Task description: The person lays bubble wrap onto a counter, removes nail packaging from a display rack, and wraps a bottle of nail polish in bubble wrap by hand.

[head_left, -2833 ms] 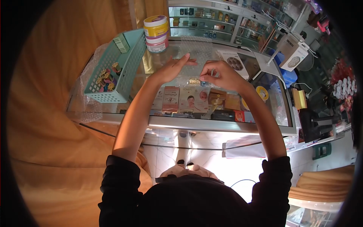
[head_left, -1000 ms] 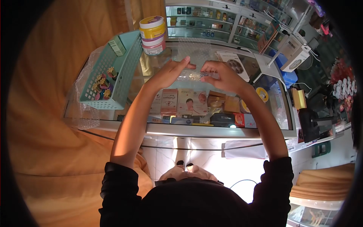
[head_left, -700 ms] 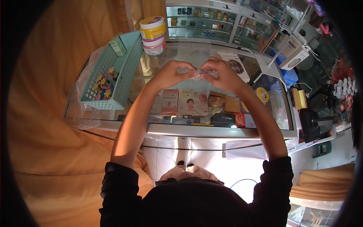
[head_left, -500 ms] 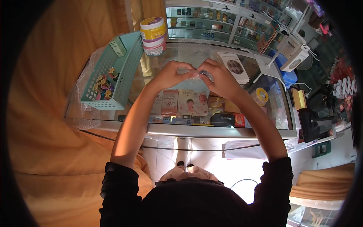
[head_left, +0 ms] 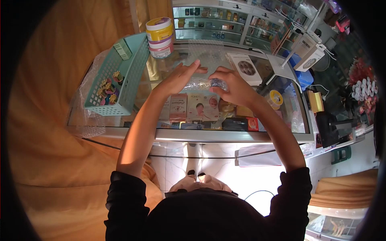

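Observation:
Between my hands, above the glass counter, lies a small bundle in clear bubble wrap (head_left: 218, 83) with something dark and bluish inside it. The fingers and thumb of my right hand (head_left: 235, 85) are curled round the bundle's right end. My left hand (head_left: 177, 81) is open, its fingers stretched out toward the right. Beneath its palm the wrap reaches leftward; I cannot tell whether the palm touches it. Farther back on the glass lies a flat sheet of bubble wrap (head_left: 206, 51).
A green plastic basket (head_left: 134, 76) with small decorated bottles and a box stands left. Stacked jars (head_left: 160, 38) are behind it. To the right are a white box (head_left: 247, 69), a yellow tape roll (head_left: 275, 99) and a stand base (head_left: 284, 71). Packaged goods (head_left: 199, 107) show under the glass.
My left fingers have let go of the wrap and straightened out. My right hand keeps the bundle, now lower and showing more of its length. The view has shifted slightly.

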Motion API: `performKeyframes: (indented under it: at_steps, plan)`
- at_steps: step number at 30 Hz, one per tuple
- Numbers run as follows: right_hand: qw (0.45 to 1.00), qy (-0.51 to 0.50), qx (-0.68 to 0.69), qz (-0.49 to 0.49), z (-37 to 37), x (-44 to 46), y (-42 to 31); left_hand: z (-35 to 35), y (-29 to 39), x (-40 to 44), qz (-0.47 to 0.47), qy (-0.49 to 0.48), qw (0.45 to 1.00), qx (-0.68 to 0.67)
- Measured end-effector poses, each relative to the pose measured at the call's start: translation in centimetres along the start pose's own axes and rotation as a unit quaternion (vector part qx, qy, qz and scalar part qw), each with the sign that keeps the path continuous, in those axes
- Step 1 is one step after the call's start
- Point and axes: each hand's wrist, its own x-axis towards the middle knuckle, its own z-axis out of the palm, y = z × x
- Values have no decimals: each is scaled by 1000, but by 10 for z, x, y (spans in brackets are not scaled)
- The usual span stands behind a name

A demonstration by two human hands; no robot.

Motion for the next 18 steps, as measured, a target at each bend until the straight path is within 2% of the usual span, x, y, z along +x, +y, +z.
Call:
performKeyframes:
  at_steps: [2,8,10,14,16,18]
  plan:
    - [1000,9,3,-6,0,1,1,0,-1,1,-28,1,1000,-7]
    - [1000,7,-6,-3,-3,10,10,0,-5,3,-32,9,998,-50]
    - [992,-28,66,101,-10,13,-1,-1,-7,3,-53,-1,996,-72]
    - [992,-32,108,64,-6,13,19,-4,-3,3,-88,-17,989,-113]
    - [1000,16,18,20,-5,10,15,-5,-6,4,-82,-21,990,-110]
    - [1000,23,-14,4,-5,7,6,-6,-5,4,-74,-25,991,-106]
